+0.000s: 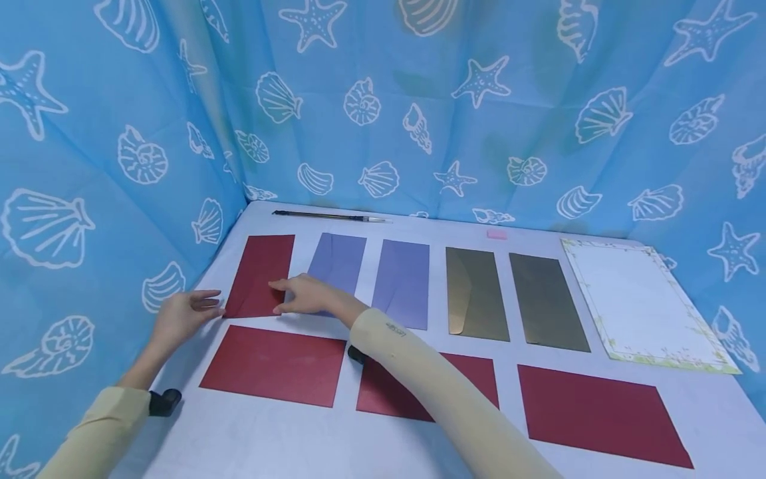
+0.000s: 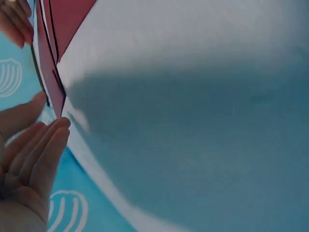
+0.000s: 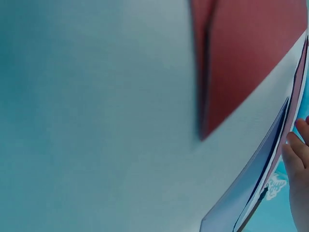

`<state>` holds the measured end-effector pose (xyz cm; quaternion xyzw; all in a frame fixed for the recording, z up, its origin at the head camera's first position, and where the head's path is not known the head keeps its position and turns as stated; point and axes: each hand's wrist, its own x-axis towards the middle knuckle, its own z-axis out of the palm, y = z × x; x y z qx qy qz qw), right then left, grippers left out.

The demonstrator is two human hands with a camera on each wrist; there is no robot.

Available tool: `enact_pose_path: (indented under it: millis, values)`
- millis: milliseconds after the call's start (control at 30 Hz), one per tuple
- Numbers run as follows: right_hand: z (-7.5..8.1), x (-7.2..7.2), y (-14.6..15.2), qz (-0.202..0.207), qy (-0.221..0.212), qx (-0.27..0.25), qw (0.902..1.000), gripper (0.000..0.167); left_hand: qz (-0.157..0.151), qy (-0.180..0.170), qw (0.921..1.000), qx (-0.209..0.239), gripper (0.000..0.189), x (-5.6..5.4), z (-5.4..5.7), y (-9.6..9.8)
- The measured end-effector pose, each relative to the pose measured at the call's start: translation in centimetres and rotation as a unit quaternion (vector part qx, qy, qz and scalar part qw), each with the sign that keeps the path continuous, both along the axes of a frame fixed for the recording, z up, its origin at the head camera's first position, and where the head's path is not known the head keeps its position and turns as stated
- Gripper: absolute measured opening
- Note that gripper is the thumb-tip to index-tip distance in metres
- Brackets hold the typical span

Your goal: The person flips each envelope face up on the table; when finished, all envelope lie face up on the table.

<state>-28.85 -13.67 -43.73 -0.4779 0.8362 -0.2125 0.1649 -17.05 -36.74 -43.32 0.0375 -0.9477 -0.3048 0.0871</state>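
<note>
In the head view a red envelope lies upright in the back row, its flap edge near the bottom. My left hand is at its lower left corner, fingers extended and thumb tip right at the corner. Over its right edge reaches my right hand, index finger and thumb stretched across the red paper. That hand also overlaps a purple envelope. The left wrist view shows straight left fingers beside the red edge. At the right wrist view's border, the right fingers look straight as well.
Another purple envelope and two bronze envelopes continue the row. Red envelopes lie in front, one partly under my right sleeve. A brush, a pink block and floral-bordered paper lie farther out. Blue curtains enclose the table.
</note>
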Motion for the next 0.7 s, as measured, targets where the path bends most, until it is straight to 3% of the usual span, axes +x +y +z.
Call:
enact_pose_path:
  millis: [100, 267, 500, 700]
  values:
    - [0.2, 0.2, 0.4, 0.016, 0.014, -0.012, 0.9997, 0.054, -0.047, 0.006, 0.9979, -0.045, 0.04, 0.0, 0.3, 0.3]
    - [0.6, 1.0, 0.8, 0.055, 0.06, -0.007, 0.9967, 0.042, -0.123, -0.027, 0.9886, -0.083, 0.043, 0.0, 0.4, 1.1]
    - [0.6, 1.8, 0.9, 0.082, 0.078, 0.042, 0.9927, 0.044, -0.124, -0.043, 0.9857, -0.105, 0.043, -0.2, 0.3, 1.7]
    - [0.4, 1.5, 0.9, 0.082, 0.075, 0.042, 0.9929, 0.047, -0.133, -0.037, 0.9832, -0.12, 0.043, -1.0, 0.5, 1.7]
